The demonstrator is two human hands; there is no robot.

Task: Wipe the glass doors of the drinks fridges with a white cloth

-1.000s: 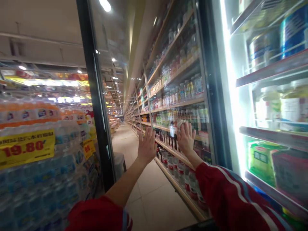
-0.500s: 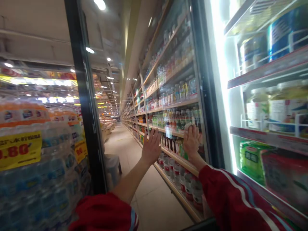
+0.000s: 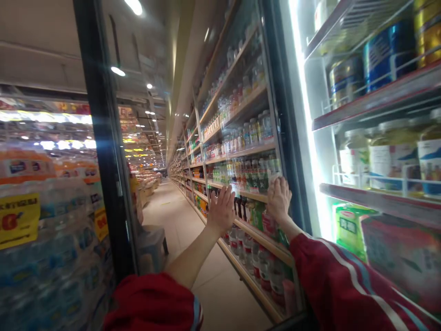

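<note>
Right hand (image 3: pixel 279 198), grip unclear, has neared the door frame (image 3: pixel 286 124) beside it, which overreaching could bump; left hand (image 3: pixel 221 211) spread flat.

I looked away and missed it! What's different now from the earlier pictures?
The right hand moved rightward across the glass door, closer to its dark frame. The left hand moved rightward too. The view swung right, so more of the lit fridge shelves shows. Neither hand visibly grabbed or dropped anything. Both are still raised, open, at the glass door.
</note>
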